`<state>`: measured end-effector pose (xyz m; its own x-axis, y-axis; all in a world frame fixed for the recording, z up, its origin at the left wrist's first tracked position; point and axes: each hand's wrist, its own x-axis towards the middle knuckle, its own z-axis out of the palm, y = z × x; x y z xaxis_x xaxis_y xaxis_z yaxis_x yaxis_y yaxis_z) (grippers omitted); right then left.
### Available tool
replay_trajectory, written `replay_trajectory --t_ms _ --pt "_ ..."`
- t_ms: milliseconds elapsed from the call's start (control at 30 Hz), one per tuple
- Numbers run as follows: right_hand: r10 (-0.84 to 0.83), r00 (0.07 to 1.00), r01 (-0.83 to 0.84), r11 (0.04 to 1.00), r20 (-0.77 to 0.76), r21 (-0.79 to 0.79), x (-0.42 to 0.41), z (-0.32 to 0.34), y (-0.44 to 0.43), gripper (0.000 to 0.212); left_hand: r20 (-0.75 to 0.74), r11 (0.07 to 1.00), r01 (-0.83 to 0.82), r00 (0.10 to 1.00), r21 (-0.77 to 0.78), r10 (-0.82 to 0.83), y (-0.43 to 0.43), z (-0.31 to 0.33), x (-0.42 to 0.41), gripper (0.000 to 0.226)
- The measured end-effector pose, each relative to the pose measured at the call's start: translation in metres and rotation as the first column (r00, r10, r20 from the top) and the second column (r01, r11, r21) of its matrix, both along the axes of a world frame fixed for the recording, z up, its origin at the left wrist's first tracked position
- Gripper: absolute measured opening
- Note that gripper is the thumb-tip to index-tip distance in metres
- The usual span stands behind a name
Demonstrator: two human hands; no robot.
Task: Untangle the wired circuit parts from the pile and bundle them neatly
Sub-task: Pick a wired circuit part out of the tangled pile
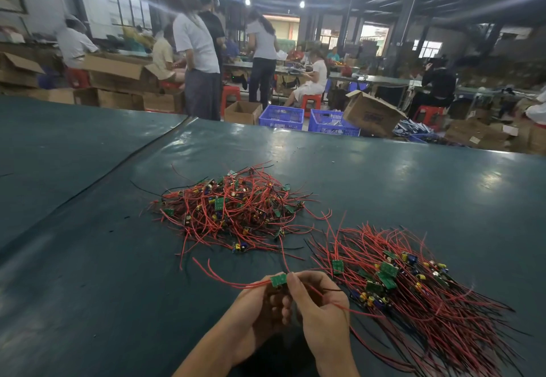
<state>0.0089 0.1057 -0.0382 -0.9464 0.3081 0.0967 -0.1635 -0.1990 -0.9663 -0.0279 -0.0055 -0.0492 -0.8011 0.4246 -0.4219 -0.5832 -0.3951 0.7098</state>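
Note:
A tangled pile (233,208) of small green circuit boards with red and black wires lies in the middle of the dark green table (88,258). To its right, a sorted bundle (413,288) lies with its wires roughly parallel. Near the table's front, my left hand (254,308) and my right hand (319,308) together pinch one green circuit board (278,279). Its red wires trail left and right from my fingers. The underside of the board is hidden by my fingers.
A seam (124,163) runs diagonally across the table at left. Beyond the far edge stand blue crates (282,116), cardboard boxes (372,113), red stools (311,103) and several people at other benches.

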Motion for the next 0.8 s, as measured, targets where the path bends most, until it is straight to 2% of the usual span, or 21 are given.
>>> replay_trajectory --t_ms 67,133,233,333,433,567,733,800 --pt "-0.091 0.996 0.091 0.995 0.015 0.033 -0.002 -0.002 0.003 0.017 -0.012 1.000 0.018 1.000 -0.016 -0.018 0.001 0.003 0.002 0.038" --pt "-0.145 0.989 0.143 0.989 0.029 0.046 -0.005 -0.004 0.006 0.013 -0.078 0.996 0.069 0.994 -0.063 -0.074 0.001 0.003 0.003 0.024" --pt "-0.166 0.985 0.165 0.986 0.047 0.022 -0.005 -0.005 0.006 0.011 -0.203 0.986 0.128 0.968 -0.107 -0.147 0.003 0.002 0.008 0.034" --pt "-0.126 0.991 0.126 0.992 0.048 0.013 -0.002 -0.002 0.003 0.008 -0.249 0.988 0.128 0.958 -0.089 -0.146 0.006 0.002 0.009 0.044" --pt "-0.097 0.994 0.099 0.995 0.051 -0.027 0.000 0.001 -0.002 0.007 -0.271 0.987 0.063 0.957 -0.150 -0.102 0.008 -0.002 0.005 0.053" --pt "-0.092 0.995 0.095 0.993 0.048 -0.065 -0.002 0.003 -0.007 0.016 -0.395 0.981 -0.061 0.919 -0.182 -0.016 0.009 -0.005 0.003 0.047" --pt "-0.067 0.995 0.067 0.998 0.078 -0.002 -0.002 -0.001 -0.014 0.026 -0.530 0.958 -0.146 0.848 -0.245 -0.006 0.005 -0.007 0.002 0.048" --pt "-0.101 0.989 0.101 0.995 0.105 0.011 -0.004 -0.002 -0.013 0.032 -0.589 0.944 -0.175 0.807 -0.280 -0.025 0.006 -0.005 0.003 0.039"
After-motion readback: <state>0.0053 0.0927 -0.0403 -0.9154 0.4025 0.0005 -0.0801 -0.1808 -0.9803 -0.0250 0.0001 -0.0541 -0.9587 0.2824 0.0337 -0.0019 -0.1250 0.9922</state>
